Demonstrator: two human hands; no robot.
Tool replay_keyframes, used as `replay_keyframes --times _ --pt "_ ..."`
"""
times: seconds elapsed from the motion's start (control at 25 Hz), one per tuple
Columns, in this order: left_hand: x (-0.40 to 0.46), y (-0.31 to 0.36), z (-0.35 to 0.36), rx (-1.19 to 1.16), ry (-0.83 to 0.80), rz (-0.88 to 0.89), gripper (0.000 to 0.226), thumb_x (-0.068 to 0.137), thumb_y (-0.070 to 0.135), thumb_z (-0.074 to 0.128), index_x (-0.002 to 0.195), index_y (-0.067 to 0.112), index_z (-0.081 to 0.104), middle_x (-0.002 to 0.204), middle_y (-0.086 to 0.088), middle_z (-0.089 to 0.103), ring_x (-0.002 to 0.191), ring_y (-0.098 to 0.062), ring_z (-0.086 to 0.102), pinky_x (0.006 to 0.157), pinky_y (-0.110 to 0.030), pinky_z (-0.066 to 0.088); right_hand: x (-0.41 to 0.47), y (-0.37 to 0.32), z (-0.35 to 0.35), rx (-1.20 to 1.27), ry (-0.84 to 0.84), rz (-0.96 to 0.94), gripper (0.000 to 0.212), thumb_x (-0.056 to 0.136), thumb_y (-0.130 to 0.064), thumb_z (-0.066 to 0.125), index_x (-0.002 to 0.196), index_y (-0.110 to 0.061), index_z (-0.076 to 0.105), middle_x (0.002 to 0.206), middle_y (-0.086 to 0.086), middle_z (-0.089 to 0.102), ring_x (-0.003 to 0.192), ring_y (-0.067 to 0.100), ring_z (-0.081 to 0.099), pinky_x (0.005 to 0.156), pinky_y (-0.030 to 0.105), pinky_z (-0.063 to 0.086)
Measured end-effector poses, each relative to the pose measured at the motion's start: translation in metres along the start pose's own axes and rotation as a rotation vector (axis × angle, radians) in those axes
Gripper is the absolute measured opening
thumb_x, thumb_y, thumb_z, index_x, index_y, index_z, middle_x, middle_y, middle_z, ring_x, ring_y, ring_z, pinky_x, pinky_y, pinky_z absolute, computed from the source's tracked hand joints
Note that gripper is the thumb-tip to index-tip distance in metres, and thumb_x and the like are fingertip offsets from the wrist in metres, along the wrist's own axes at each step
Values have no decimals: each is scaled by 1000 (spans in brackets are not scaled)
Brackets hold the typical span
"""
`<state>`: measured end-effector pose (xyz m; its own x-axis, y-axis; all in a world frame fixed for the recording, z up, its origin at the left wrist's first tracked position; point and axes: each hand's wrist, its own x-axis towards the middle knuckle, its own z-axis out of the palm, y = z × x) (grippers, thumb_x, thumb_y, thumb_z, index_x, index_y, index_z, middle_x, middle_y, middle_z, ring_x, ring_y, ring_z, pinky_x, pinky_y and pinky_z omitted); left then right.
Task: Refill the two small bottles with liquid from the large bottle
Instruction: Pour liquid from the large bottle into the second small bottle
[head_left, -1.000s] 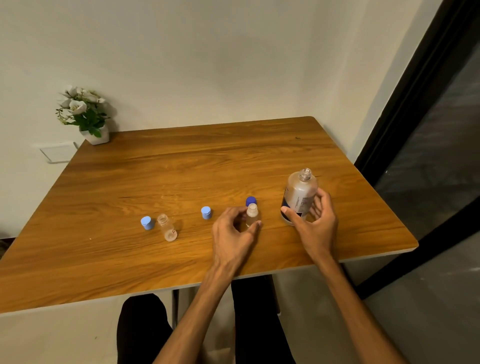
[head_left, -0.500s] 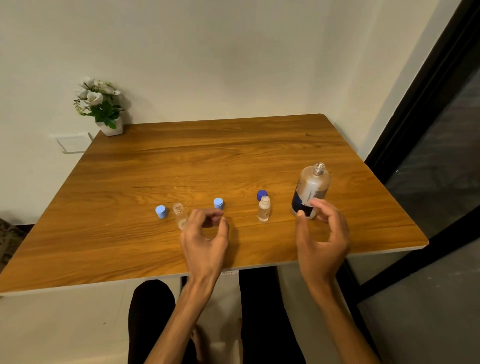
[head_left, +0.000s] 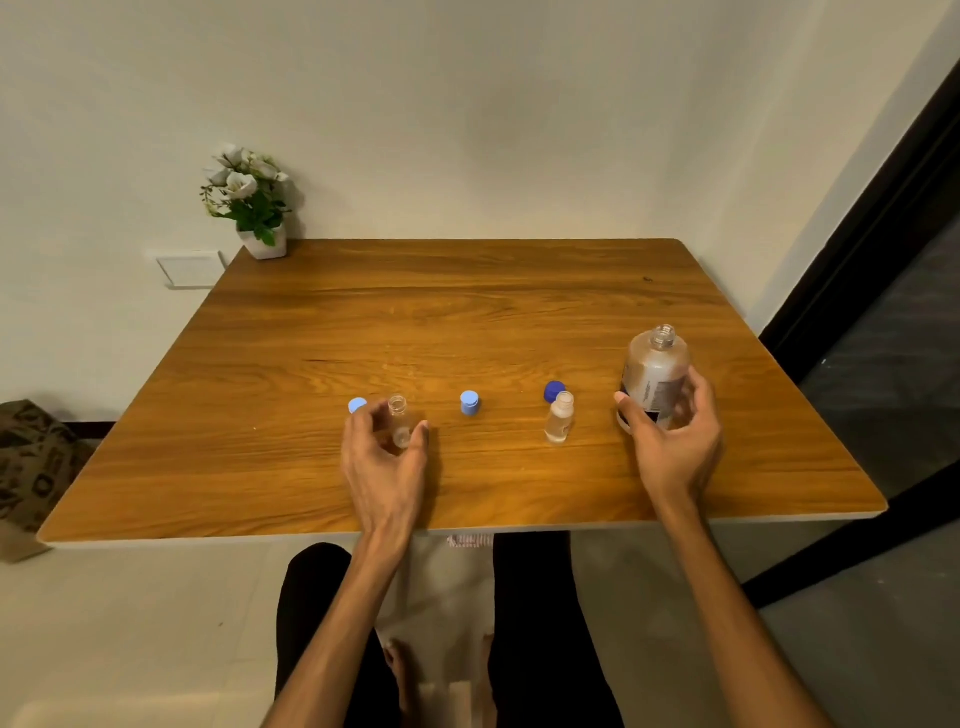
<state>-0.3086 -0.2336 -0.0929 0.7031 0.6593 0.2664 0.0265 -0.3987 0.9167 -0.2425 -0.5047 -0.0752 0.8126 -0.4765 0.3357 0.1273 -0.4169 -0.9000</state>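
On surface: left hand (head_left: 384, 462) cupped, open, around light empty vial (head_left: 400, 422); right hand (head_left: 672, 436) gripping bottle (head_left: 655, 371) mid-body, likely slippery, heavier.

- Far half of table (head_left: 467, 312) bare wood, only the flower pot (head_left: 262, 241) in its back-left corner.
- Near strip holds a row: light blue cap (head_left: 357, 405), open small bottle (head_left: 399, 421), second cap (head_left: 469, 402), small bottle (head_left: 560, 423) with dark blue cap (head_left: 554, 391) just behind, large bottle (head_left: 655, 376).
- Wide gaps either side of second cap.
- Front edge strip free between the forearms.
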Motion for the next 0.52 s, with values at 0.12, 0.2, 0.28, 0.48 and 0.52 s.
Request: replay_keyframes --times 0.12,0.2,0.28,0.48,0.52 --pt "3 3 -5 -65 -2 45 37 84 20 86 117 15 70 109 2 69 99 -19 66 88 -48 60 8 -26 -3 6 -54 -254 79 75 -21 93 145 -14 57 141 6 66 128 21 61 105 45 56" --pt "6 18 -10 -121 -4 104 37 83 20 87 116 16 70 106 3 68 97 -16 66 84 -40 61 15 -50 -3 -21 -134 -452 80 73 -20 93 145 -10 58 142 8 65 131 22 60 109 31 50" --pt "8 38 -16 -186 -18 195 36 83 20 88 115 16 72 104 3 68 95 -12 67 79 -28 60 21 -77 2 -64 -192 -604 82 72 -16 95 145 -8 59 142 10 65 132 23 59 110 22 46" --pt "8 73 -33 -312 -38 347 39 83 31 85 116 14 74 105 4 69 93 -13 68 78 -21 57 20 -131 16 -80 -291 -881 80 73 -10 93 146 -9 60 149 7 63 140 23 58 112 54 53" --pt "8 76 -36 -324 -39 362 40 83 33 83 116 13 74 106 3 70 94 -14 68 78 -23 58 19 -137 19 -77 -298 -919 79 73 -7 91 145 -8 61 148 8 64 140 24 58 111 56 52"
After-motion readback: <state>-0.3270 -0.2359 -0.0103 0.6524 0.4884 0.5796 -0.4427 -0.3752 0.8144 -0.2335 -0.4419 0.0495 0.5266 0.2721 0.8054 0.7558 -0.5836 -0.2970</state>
